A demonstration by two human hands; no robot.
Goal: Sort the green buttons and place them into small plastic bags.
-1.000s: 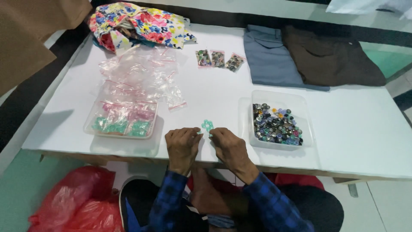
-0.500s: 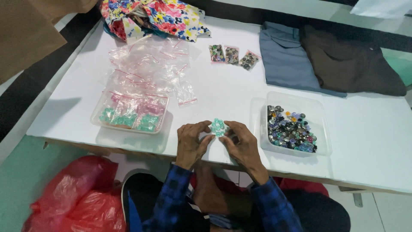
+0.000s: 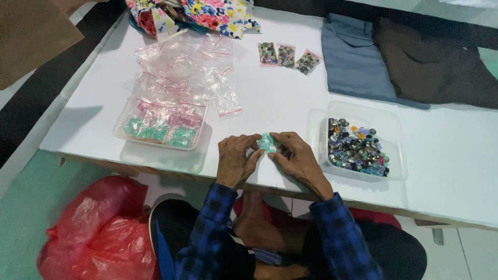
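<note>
White table (image 3: pixel 451 171), pale green floor (image 3: pixel 31 228)

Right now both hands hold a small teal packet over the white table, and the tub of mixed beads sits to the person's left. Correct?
Not quite. The head view shows the tub of mixed beads on the person's right. The left hand and right hand do hold the teal packet over the white table.

Person at table edge, two bare hands, checked shirt.
Left hand (image 3: pixel 236 158) and right hand (image 3: pixel 295 158): no gloves; no rings or watch that I can make out. Long sleeves (image 3: pixel 218 218) run back from both wrists, blue and black check, cuffs ending right at the wrist. Cloth looks soft, a bit creased behind the right hand. Behind the sleeves, dark trousers (image 3: pixel 384 254) over the lap. More blue cloth shows below the left sleeve, detail unclear.
</note>
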